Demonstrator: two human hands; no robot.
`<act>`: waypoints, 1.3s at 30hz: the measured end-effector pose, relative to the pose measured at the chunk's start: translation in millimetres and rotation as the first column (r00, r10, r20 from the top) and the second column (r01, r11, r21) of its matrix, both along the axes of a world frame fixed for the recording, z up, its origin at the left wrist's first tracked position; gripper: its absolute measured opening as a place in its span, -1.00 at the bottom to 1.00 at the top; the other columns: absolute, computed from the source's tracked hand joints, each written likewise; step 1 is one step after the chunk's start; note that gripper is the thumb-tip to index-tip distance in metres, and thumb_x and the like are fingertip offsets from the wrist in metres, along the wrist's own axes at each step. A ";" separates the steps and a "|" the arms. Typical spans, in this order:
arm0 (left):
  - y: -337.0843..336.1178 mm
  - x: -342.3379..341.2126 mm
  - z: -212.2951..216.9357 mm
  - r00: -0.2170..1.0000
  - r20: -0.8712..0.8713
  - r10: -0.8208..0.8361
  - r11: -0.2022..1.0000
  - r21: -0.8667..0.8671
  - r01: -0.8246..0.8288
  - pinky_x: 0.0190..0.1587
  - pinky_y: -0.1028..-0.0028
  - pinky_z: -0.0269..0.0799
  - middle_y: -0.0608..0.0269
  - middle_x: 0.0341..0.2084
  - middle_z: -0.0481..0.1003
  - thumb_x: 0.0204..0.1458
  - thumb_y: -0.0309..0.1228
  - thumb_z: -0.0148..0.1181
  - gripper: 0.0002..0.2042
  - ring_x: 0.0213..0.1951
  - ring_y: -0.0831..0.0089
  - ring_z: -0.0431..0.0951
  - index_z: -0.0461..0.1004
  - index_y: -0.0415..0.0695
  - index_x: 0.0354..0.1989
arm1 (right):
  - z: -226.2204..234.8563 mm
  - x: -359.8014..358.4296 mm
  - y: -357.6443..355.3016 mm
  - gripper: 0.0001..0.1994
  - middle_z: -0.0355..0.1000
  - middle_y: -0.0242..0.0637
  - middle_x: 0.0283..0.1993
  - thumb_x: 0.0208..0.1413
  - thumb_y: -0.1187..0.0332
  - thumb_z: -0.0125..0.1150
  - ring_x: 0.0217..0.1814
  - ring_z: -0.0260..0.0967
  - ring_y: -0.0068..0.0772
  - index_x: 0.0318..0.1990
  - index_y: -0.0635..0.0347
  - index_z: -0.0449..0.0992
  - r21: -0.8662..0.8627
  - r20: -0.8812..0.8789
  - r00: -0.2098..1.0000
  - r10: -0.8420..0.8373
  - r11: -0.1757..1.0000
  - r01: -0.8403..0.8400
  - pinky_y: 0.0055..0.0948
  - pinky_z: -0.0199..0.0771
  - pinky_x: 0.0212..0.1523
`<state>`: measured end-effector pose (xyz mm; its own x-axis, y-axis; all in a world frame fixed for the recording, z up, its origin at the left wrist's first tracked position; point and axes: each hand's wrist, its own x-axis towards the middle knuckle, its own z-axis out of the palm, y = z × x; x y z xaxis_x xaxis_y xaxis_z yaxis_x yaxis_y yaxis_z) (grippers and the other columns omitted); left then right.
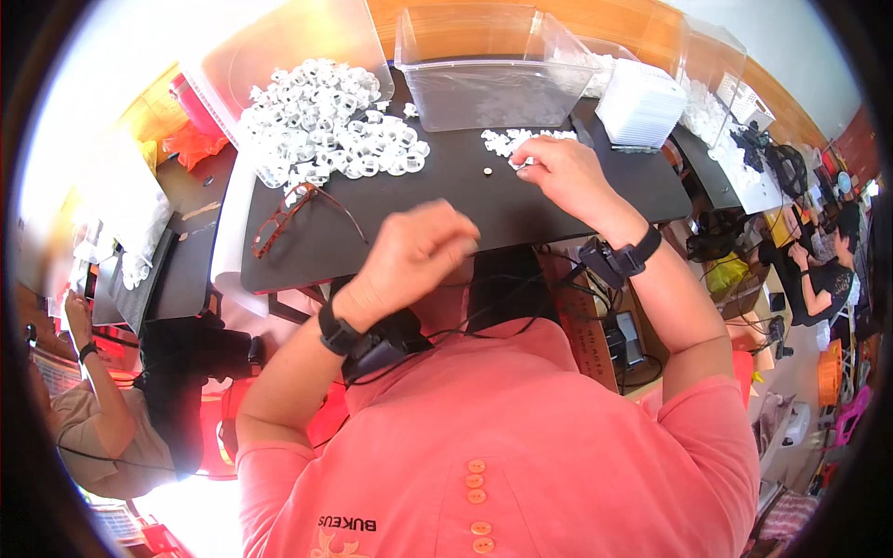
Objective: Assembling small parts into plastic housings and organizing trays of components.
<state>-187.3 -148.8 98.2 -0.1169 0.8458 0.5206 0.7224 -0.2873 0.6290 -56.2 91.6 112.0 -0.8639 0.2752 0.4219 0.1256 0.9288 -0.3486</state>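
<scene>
My pink shirt (465,409) fills the bottom; mid-frame my left hand (419,246) curls, upper centre my right hand (565,177) pinches, both contents unclear, over white parts (500,141) likely heaped for reach.

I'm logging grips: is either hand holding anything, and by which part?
Cannot be told: the left hand is blurred; the right hand is by small white parts, any grip unclear.

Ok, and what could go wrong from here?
The glasses lie by the near left corner of the black table, so the left hand might knock them. The small round piece sits loose near the right hand and could get brushed away. The loosely heaped white parts might slide against the glasses.
</scene>
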 end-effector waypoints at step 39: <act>-121.4 -82.4 -4.7 0.764 0.106 0.636 0.767 0.015 -0.641 -0.22 0.45 0.39 0.15 -0.31 0.51 -0.02 -0.61 0.28 -0.88 -0.31 0.35 0.49 0.54 -0.34 -0.29 | 31.5 -88.5 -96.9 -0.71 0.48 -0.27 -0.20 0.00 0.52 0.33 -0.33 0.49 -0.12 -0.08 0.08 0.53 -0.195 -0.215 0.872 0.440 0.855 -0.480 -0.31 0.49 -0.32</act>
<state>-269.6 -270.2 93.4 -0.6688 0.5334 0.5179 0.6911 0.1890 0.6976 -144.7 -5.3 143.5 -0.8438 -0.0290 0.5359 -0.3701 0.7544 -0.5420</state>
